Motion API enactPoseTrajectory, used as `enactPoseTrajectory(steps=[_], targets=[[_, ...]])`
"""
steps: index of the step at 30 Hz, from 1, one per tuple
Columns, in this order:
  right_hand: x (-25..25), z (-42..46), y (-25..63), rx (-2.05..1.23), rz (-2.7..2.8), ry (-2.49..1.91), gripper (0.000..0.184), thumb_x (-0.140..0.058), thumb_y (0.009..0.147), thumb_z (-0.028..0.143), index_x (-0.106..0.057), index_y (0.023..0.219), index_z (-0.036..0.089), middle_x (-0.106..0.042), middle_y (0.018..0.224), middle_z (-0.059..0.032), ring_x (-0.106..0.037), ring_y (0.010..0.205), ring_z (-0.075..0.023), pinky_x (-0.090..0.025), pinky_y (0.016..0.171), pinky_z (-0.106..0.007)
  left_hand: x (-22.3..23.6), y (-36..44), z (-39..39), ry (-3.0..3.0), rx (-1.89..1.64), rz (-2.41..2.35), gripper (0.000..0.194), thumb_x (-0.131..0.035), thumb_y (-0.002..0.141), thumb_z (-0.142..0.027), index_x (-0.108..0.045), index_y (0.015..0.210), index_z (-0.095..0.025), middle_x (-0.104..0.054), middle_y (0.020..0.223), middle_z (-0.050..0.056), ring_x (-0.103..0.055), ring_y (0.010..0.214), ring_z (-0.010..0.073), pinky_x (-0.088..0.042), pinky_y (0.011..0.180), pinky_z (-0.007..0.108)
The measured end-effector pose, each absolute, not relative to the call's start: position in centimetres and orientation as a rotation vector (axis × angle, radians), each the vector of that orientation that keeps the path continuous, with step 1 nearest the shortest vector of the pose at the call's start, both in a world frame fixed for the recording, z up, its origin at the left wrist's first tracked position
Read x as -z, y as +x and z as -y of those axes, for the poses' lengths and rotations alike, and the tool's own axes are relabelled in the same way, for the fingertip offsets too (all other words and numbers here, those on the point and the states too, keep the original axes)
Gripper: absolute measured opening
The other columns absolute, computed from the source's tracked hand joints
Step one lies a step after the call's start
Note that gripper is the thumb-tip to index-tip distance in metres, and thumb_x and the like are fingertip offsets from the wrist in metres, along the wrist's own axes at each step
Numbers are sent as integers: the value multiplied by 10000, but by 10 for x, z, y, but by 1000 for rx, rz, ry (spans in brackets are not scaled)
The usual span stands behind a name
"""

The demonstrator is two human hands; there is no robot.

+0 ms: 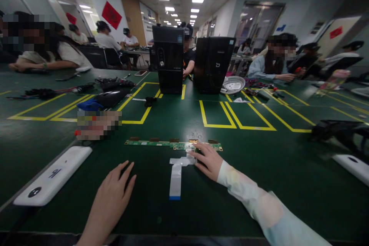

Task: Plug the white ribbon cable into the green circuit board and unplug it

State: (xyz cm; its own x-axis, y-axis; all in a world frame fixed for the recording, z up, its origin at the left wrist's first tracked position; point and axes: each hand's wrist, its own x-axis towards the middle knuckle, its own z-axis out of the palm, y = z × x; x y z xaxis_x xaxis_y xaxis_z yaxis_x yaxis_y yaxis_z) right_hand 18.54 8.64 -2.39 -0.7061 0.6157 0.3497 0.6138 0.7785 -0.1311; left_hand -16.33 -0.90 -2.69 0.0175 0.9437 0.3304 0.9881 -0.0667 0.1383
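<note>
A long, narrow green circuit board [157,143] lies across the dark green table, with several brownish tabs along its far edge. From its near side a white flat ribbon cable [175,180] runs toward me, bent near the board and ending in a blue tip. My right hand [209,159] reaches over the board's right half, fingers stretched out, the fingertips at the board and the cable's joint. Over the table left of the cable is my left hand [117,184], its fingers apart and nothing in it.
A white device [54,175] lies at the left, another white one [353,167] at the right edge. Two black computer towers [170,59] [215,65] stand at the back. Yellow tape outlines, cables and a white basket [233,84] lie beyond the board. People sit around.
</note>
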Motion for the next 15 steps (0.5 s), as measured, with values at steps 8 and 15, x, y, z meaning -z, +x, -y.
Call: enactPoseTrajectory(steps=[8,15], targets=[[26,-84,179,-42,2632,-1036,503,-400,943,481,-506,1371,237,-380,1438,-170,-333,1338,-320,-314,1068,-541,28,-156,-6,-2118,509,2084,540,-344,910,-453,-565,1279,-126,-557,1323,173,-517,1224,316,-428,1015,503],[27,-83,181,-26,2681,-1086,548,-421,930,526,-469,1399,247,-392,1441,-168,-345,1340,-315,-299,1075,-556,28,-155,-9,-2126,482,2111,568,-318,913,-460,-542,1308,-120,-539,1353,175,-493,1258,322,-409,1029,518]])
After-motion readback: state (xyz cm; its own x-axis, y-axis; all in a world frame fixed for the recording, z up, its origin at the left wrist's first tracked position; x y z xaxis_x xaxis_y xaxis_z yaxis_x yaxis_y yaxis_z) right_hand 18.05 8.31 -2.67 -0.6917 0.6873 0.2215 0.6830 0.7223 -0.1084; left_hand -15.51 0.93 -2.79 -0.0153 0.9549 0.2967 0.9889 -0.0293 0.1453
